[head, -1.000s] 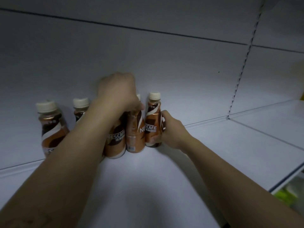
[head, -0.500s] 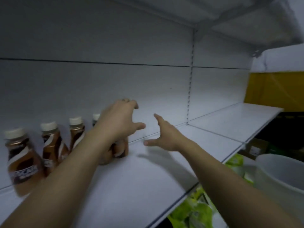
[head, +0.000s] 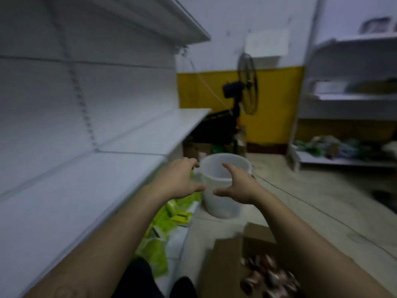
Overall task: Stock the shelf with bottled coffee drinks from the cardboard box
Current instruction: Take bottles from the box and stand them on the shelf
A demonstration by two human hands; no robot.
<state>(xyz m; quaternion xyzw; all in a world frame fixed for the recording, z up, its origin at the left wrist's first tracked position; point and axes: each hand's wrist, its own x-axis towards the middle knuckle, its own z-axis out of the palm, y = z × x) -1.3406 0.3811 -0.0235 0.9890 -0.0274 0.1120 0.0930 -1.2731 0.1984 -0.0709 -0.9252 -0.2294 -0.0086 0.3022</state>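
Both bare hands hang empty in mid-frame, between the white shelf and the cardboard box.

The left hand (head: 179,180) and right hand (head: 238,187) are held out at centre with fingers spread and loosely curled, thumbs pointing toward each other, neither touching anything. The white shelf (head: 71,196) fills the left of the frame; the part in view carries no bottles. At lower right the open cardboard box (head: 227,265) is partly covered by the right forearm and cut off by the bottom edge; the bottled coffee drinks (head: 268,276) inside show only as blurred coppery shapes, their number unclear. Behind the hands stands a white plastic bucket (head: 223,203). Smeared green packets (head: 163,229) lie low under the shelf edge. A black standing fan (head: 247,84) stands against the yellow wall in the upper middle.
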